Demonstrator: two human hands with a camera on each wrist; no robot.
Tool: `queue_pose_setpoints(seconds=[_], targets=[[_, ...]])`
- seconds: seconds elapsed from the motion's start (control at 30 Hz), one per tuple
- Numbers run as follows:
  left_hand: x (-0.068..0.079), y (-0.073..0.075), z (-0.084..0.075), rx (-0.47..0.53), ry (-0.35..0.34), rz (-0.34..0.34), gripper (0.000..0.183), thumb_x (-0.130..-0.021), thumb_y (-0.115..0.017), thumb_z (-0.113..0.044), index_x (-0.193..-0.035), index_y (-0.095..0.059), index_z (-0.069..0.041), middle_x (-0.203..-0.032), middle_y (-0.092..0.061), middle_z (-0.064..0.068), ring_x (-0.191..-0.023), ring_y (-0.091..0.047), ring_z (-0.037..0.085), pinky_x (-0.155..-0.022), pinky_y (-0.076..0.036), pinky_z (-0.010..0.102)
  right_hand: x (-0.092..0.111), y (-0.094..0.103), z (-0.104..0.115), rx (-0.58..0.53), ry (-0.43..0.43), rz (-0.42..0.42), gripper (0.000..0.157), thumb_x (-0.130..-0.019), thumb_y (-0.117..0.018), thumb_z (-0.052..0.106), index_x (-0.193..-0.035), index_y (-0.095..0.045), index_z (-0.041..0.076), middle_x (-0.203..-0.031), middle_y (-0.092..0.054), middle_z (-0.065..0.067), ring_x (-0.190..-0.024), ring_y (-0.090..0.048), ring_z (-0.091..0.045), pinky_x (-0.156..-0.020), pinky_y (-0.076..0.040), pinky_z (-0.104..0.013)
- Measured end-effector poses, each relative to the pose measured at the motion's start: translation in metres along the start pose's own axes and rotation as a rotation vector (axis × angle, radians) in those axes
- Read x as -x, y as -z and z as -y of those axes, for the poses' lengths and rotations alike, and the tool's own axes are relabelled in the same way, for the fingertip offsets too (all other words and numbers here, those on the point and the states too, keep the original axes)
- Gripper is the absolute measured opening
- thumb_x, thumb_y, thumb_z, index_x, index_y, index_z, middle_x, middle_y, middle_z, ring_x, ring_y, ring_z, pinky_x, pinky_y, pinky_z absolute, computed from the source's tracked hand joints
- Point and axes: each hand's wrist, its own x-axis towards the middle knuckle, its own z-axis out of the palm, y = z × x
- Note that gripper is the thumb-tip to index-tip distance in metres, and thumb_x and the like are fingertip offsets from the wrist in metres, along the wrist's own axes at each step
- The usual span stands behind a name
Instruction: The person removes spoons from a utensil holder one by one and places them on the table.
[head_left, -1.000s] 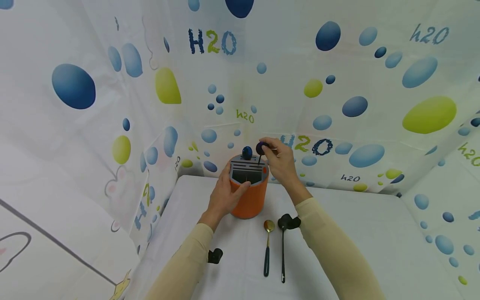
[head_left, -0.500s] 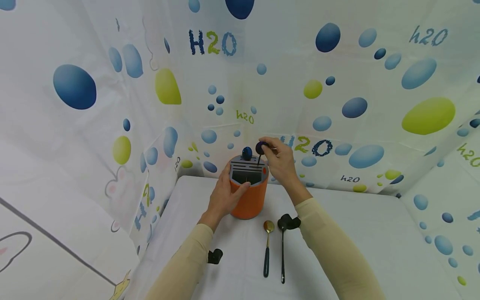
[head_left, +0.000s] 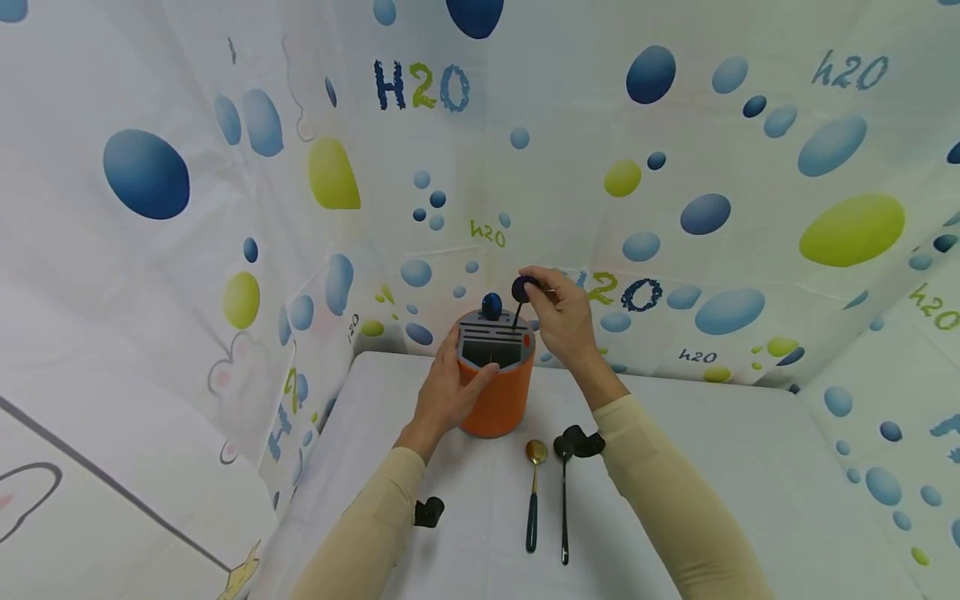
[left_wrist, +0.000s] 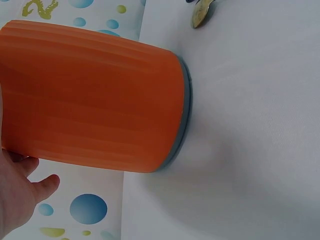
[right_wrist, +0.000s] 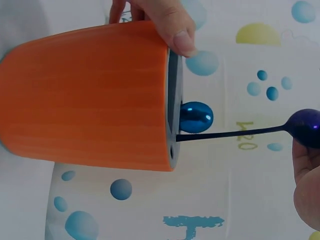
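An orange utensil holder (head_left: pixel 495 408) with a grey slotted lid stands upright near the table's back edge. My left hand (head_left: pixel 441 390) grips its left side near the top, thumb by the front rim. A dark purple spoon (right_wrist: pixel 305 127) is pinched at its bowl by my right hand (head_left: pixel 564 321), above the lid. Its thin handle points down into the lid, as the right wrist view shows; the lower end is hidden inside. Beside it a shiny blue spoon (right_wrist: pixel 196 117) sits in the lid, bowl up. The left wrist view shows the holder's orange side (left_wrist: pixel 95 97).
A gold spoon (head_left: pixel 536 452) with a dark handle and a dark metal spoon (head_left: pixel 564 500) lie on the white table (head_left: pixel 712 467) in front of the holder. Black pieces (head_left: pixel 429 512) show by both sleeves. A patterned wall cloth (head_left: pixel 555 100) hangs close behind the holder.
My right hand has risen slightly, lifting the purple spoon a little, with more of its handle showing above the lid. The left hand and the holder stay in place.
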Motion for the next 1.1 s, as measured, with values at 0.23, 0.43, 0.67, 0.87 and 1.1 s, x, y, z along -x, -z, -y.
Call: queue_pose_setpoints(seconds=[0.23, 0.43, 0.67, 0.87, 1.1], targets=[[0.001, 0.0, 0.0, 0.0, 0.013, 0.009, 0.104, -0.09, -0.053, -0.081, -0.168, -0.006, -0.032, -0.172, -0.026, 0.005, -0.153, -0.038, 0.035, -0.119, -0.036, 0.064, -0.001, 0.0, -0.003, 0.006, -0.009, 0.002, 0.023, -0.102, -0.057, -0.008, -0.122, -0.067, -0.012, -0.117, -0.067, -0.03, -0.106, -0.068, -0.044, -0.089, -0.051, -0.011], [0.001, 0.001, 0.001, -0.001, 0.014, 0.006, 0.104, -0.09, -0.052, -0.082, -0.168, -0.006, -0.031, -0.172, -0.026, 0.005, -0.153, -0.038, 0.035, -0.119, -0.037, 0.063, -0.006, 0.003, -0.024, 0.002, 0.001, -0.034, 0.024, -0.102, -0.059, -0.004, -0.124, -0.069, -0.006, -0.115, -0.069, -0.025, -0.104, -0.069, -0.039, -0.087, -0.051, -0.01], [0.001, 0.001, 0.001, 0.005, -0.001, 0.005, 0.102, -0.092, -0.053, -0.079, -0.168, -0.006, -0.03, -0.172, -0.026, 0.003, -0.153, -0.037, 0.032, -0.12, -0.036, 0.062, -0.011, 0.01, -0.023, -0.045, 0.032, -0.051, 0.024, -0.103, -0.06, 0.0, -0.125, -0.07, -0.002, -0.118, -0.07, -0.019, -0.105, -0.069, -0.031, -0.091, -0.054, -0.015], [0.0, 0.0, 0.001, 0.001, 0.0, 0.012, 0.102, -0.092, -0.052, -0.079, -0.168, -0.005, -0.032, -0.172, -0.024, 0.002, -0.154, -0.036, 0.032, -0.12, -0.036, 0.063, -0.013, 0.015, -0.017, -0.061, 0.062, -0.053, 0.024, -0.103, -0.059, -0.001, -0.124, -0.07, -0.002, -0.116, -0.07, -0.02, -0.103, -0.067, -0.028, -0.09, -0.054, -0.017], [0.0, 0.001, -0.001, -0.004, 0.008, 0.014, 0.103, -0.091, -0.051, -0.081, -0.168, -0.005, -0.031, -0.172, -0.025, 0.002, -0.153, -0.036, 0.032, -0.12, -0.036, 0.062, -0.016, 0.022, -0.007, -0.063, 0.097, -0.071, 0.024, -0.103, -0.06, -0.002, -0.123, -0.071, -0.001, -0.11, -0.07, -0.019, -0.097, -0.067, -0.02, -0.086, -0.056, -0.018]])
